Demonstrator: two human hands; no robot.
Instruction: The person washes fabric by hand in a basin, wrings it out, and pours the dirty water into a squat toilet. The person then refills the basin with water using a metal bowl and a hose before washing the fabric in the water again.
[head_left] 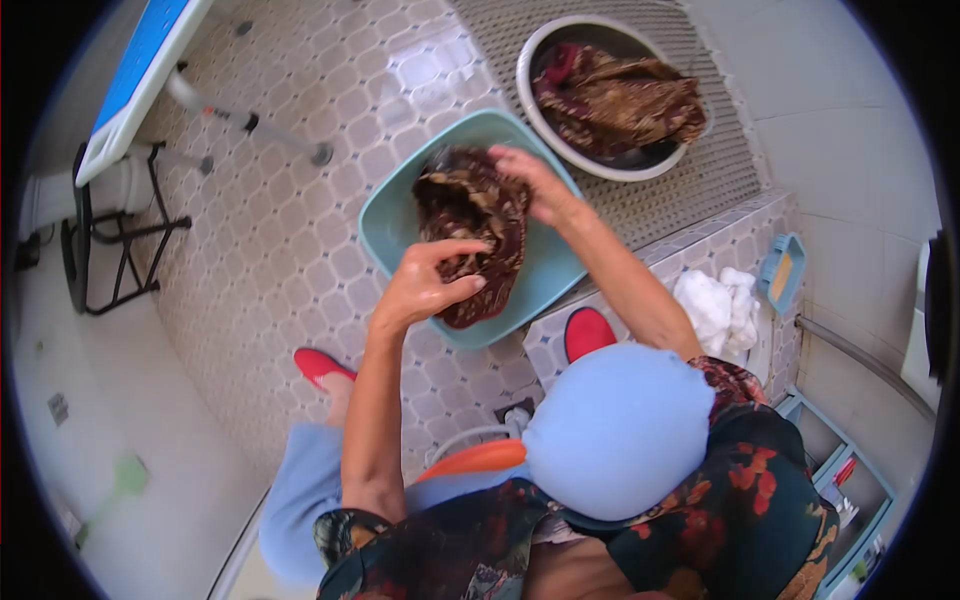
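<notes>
A dark red-brown patterned cloth [497, 205] is bunched inside a light blue basin [385, 215] on the floor, and its kind of garment does not show. My left hand [425, 282] is at the near left side of the cloth, thumb and fingers curved around a fold. At the far right side, my right hand [537, 185] grips the cloth's edge, with some fingers hidden behind it. Beyond the basin's right rim, a white-rimmed round basin [527, 75] holds another brown and red patterned cloth [625, 95].
A grey textured mat [690, 190] lies under the round basin. White cloths [715, 305] and a blue soap dish [782, 270] lie on the right ledge. A blue-topped stand [140, 60] with metal legs and a black frame [125, 235] are at left. My red shoes [322, 365] flank the basin.
</notes>
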